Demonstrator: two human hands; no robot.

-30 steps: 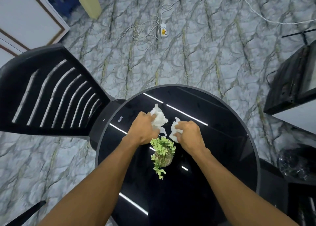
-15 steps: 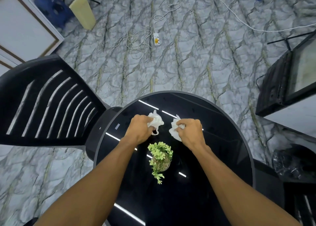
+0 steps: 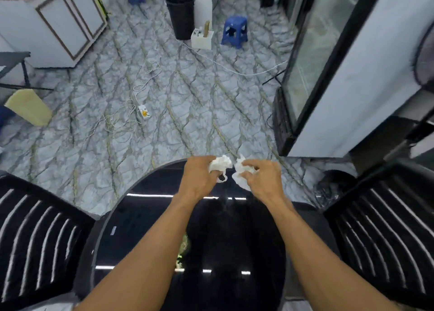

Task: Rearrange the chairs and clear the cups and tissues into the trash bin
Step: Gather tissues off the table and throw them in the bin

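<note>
Left hand and right hand carried tissues to table's far rim.

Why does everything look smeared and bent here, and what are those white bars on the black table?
Head view: the whole frame is motion-blurred, worst towards the edges; the wide-angle lens bows the chair slats and the cabinet's glass door; the bars are glare, likely lights mirrored in the glossy table; the white tissues look soft, nearly washed out.
</note>
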